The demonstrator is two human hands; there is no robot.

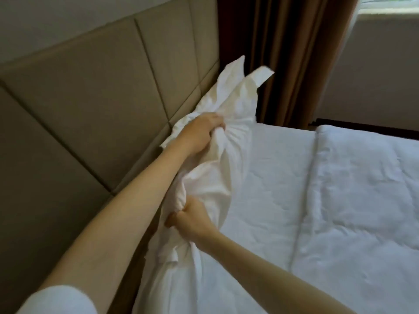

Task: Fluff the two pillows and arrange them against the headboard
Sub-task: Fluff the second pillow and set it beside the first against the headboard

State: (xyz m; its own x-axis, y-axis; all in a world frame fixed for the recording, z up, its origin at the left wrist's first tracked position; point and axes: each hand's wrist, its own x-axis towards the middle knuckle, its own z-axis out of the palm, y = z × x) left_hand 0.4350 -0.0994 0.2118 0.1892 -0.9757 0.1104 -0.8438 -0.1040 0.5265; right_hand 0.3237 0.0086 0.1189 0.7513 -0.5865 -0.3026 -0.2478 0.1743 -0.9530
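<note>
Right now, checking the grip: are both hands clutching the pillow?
Yes, the left hand and right hand each bunch the white pillow fabric beside the headboard.

Headboard (90, 105) blocks the left; bare sheet (272, 177) lies open rightward.

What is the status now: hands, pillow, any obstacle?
Left hand and right hand both grip the white fabric pillow. Pillow leans near the beige padded headboard. Nothing in the way.

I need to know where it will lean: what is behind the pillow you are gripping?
The tan padded headboard stands behind the white pillow; the brown curtain is past its far corner. The pillow covers the headboard's base.
</note>
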